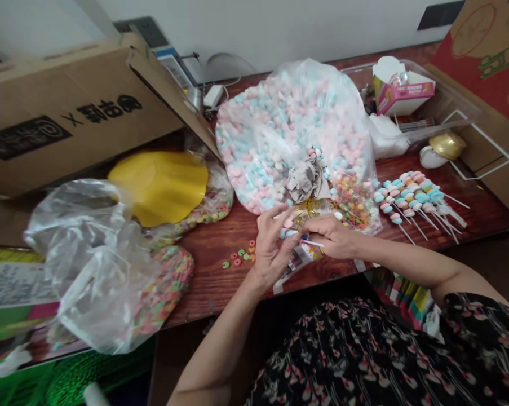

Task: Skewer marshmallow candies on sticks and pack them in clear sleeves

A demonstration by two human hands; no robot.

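Above the table's front edge, my left hand (273, 245) is closed, pinching a pale blue and pink marshmallow (287, 232) between thumb and fingers. Close beside it, my right hand (332, 234) is closed around a thin white stick (314, 243) whose end pokes out below the fingers. The fingers partly cover where stick and marshmallow meet. Just beyond both hands lies a crumpled grey paper bundle (308, 179) with a gold tie. Behind that spreads a large clear bag of pink, blue and white marshmallows (254, 135). Finished-looking marshmallow skewers (415, 197) lie in a pile at the right.
Loose colored rings (237, 261) lie left of my hands. A clear plastic bag (97, 254), a yellow sheet (163, 183) and a cardboard box (68, 113) stand farther left. A clear tray (452, 110) with a pink box (406, 93) and a gold bowl (447, 145) are at the back right.
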